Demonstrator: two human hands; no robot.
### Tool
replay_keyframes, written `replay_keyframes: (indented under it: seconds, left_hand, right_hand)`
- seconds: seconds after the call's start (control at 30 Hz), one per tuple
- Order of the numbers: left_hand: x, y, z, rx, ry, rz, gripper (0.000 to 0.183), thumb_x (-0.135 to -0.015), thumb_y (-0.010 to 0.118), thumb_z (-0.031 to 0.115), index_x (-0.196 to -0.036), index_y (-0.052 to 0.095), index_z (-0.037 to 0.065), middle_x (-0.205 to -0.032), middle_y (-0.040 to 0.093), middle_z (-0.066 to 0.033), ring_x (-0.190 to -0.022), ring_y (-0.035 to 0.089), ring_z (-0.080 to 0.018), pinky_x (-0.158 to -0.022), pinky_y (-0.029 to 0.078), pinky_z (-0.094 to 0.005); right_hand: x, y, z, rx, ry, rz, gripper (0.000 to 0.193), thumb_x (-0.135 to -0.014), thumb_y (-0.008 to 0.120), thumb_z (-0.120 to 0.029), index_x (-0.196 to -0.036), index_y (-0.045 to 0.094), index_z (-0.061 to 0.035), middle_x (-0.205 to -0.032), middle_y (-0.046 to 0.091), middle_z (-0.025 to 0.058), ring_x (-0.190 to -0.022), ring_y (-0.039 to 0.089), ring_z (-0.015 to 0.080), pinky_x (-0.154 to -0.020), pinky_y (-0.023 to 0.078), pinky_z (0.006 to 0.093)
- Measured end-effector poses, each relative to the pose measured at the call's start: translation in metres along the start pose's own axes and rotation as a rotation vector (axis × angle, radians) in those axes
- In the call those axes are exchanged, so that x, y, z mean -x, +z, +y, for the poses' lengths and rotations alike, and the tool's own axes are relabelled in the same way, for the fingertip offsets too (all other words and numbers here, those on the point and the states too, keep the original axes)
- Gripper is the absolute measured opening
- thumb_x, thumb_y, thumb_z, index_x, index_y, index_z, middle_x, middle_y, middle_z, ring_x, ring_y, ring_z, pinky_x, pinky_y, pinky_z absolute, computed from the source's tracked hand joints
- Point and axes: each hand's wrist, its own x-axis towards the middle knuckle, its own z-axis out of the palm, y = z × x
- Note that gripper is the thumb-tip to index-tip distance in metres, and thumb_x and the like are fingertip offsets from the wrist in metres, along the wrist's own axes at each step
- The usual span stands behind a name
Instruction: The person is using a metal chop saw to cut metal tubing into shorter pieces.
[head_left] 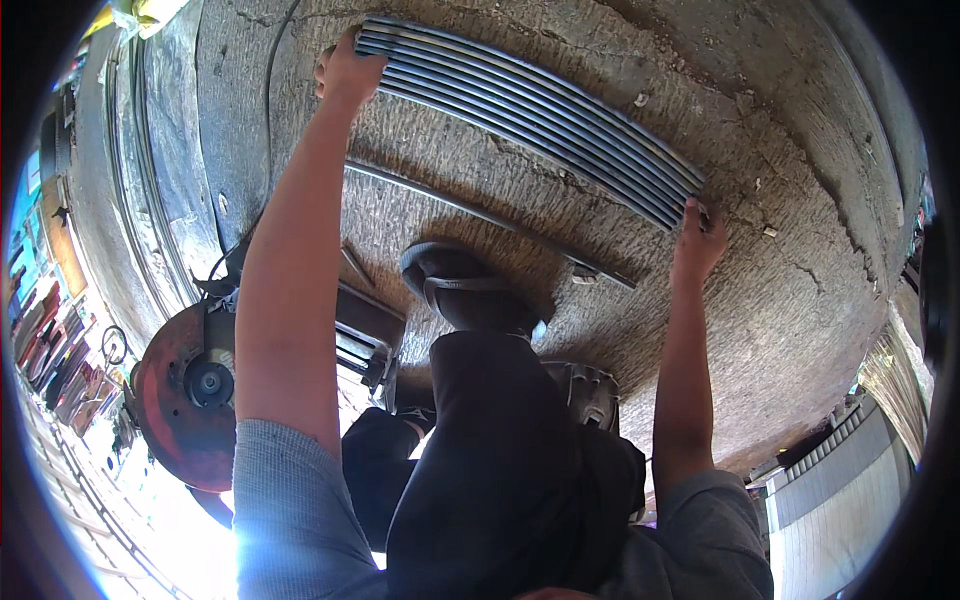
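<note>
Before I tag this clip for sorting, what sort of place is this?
Probably a metal workshop. Both hands, left and right, grip the ends of a bundle of metal strips on a rough concrete floor, and a chop saw with a red guard sits beside the person's leg.

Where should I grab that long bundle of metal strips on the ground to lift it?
Probably at its two short ends, one hand on each, as the hands sit now: left hand at one end, right hand at the other. The bundle of metal strips is long, flat and made of separate parallel strips lying on the concrete floor, so end grips should keep them together and level.
</note>
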Motion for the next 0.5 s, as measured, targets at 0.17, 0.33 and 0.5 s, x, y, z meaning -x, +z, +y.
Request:
replay_keyframes:
  seconds: [0.17, 0.33, 0.5]
  left_hand:
    - [-0.0022, -0.0035, -0.0011, -0.057, 0.033, -0.069, 0.075, -0.068, 0.065, 0.031, -0.135, 0.033, 0.032, -0.136, 0.032, -0.0181, -0.124, 0.029, -0.0406, -0.098, 0.026, -0.0546]
    - [0.0020, -0.0011, 0.0035, 0.100, -0.026, -0.090, 0.084, -0.067, 0.068, 0.033, -0.139, 0.025, 0.030, -0.137, 0.027, -0.0210, -0.123, 0.029, -0.0409, -0.099, 0.024, -0.0567]
    - [0.0004, 0.0021, 0.0048, 0.030, 0.026, -0.029, 0.092, -0.066, 0.070, 0.035, -0.141, 0.017, 0.031, -0.136, 0.027, -0.0235, -0.123, 0.028, -0.0422, -0.099, 0.022, -0.0599]
  right_hand:
    - [0.0009, -0.0009, -0.0022, 0.015, 0.057, -0.024, 0.030, -0.087, 0.058, -0.028, -0.105, 0.063, -0.0041, -0.110, 0.059, 0.0131, -0.099, 0.056, 0.0263, -0.083, 0.044, 0.0396]
    - [0.0003, -0.0002, -0.0014, -0.062, 0.087, -0.014, 0.032, -0.087, 0.058, -0.027, -0.107, 0.062, -0.0027, -0.112, 0.058, 0.0140, -0.103, 0.055, 0.0271, -0.087, 0.044, 0.0395]
    - [-0.0009, -0.0024, 0.0002, -0.088, 0.054, -0.045, 0.034, -0.085, 0.061, -0.026, -0.108, 0.061, -0.0015, -0.111, 0.058, 0.0140, -0.101, 0.056, 0.0271, -0.086, 0.044, 0.0390]
